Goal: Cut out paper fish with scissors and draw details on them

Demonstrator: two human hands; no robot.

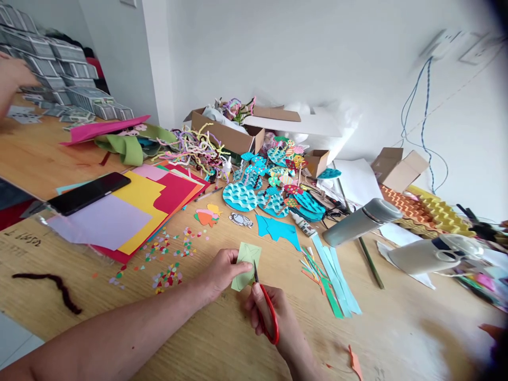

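Observation:
My left hand (224, 272) pinches a small piece of light green paper (249, 253) by its left side, thumb on top. Faint pencil lines mark the paper. In my right hand (273, 312) is a pair of red-handled scissors (273, 323), its dark blades pointing up at the paper's right edge; I cannot tell how far they have cut in. Beyond the hands lie orange and yellow fish-shaped cutouts (206, 217), a black-and-white drawn cutout (241, 220) and a scrap of blue paper (280, 231).
Coloured paper sheets (107, 219) with a black phone (90, 193) on them lie left. Paper confetti (169, 275) is scattered nearer me. At right are paper strips (337, 280), a grey flask (361, 219) and a white bottle (432, 254). Another person's hand (16, 74) shows far left.

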